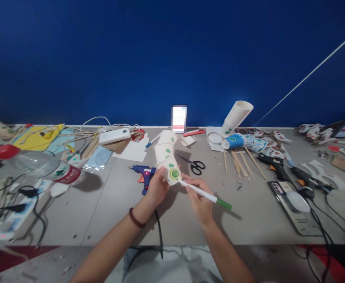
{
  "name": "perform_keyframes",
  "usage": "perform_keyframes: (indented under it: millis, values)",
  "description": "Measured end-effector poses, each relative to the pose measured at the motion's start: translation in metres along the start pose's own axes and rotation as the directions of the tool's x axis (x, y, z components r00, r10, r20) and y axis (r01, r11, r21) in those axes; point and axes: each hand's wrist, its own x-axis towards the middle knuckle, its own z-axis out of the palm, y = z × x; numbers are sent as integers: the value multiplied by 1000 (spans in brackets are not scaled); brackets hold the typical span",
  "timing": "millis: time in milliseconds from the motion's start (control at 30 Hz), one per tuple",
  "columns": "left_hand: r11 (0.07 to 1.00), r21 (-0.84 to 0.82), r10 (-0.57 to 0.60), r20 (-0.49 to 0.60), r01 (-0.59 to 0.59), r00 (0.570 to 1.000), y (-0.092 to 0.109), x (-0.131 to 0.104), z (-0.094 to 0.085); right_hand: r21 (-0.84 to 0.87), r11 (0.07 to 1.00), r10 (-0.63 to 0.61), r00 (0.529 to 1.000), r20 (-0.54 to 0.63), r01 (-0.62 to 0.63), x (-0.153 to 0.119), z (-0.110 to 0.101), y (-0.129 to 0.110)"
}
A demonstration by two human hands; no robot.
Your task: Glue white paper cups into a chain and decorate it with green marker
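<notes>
A row of white paper cups [163, 151], nested or joined end to end, is being gripped at its near end by the left hand [157, 186], whose fingers are being kept closed around the lowest cup. A white marker [201, 191] with a green rear end is being pinched by the closed fingers of the right hand [201, 202], and its tip is being pointed at the edge of that cup, beside a round green mark [174, 173]; whether the tip is touching cannot be told. A blue glue gun [146, 173] is lying just left of the left hand, and black-handled scissors [197, 168] are lying just beyond the right hand. Farther beyond the right hand, a tilted stack of paper cups [237, 116] is being seen, with a row of blue-patterned cups [235, 141] lying nearer. Straight beyond both hands, a lit phone screen [179, 118] is being shown upright by the blue wall [160, 59]. Well left of the left hand, a plastic bottle [39, 167] with a red cap is lying on its side, and a power strip [23, 212] is being occupied by black plugs on the table [107, 220].
</notes>
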Motion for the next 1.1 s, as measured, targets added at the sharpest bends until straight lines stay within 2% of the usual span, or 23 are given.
perform_keyframes:
  millis: [667,1100]
  values:
    - [998,43,41,35,-42,999,0,-2,-1,-117,992,-52,998,25,55,1,1,-4]
    - [999,33,1,31,-2,1000,3,-4,3,-21,997,72,996,-44,-73,1,0,-4]
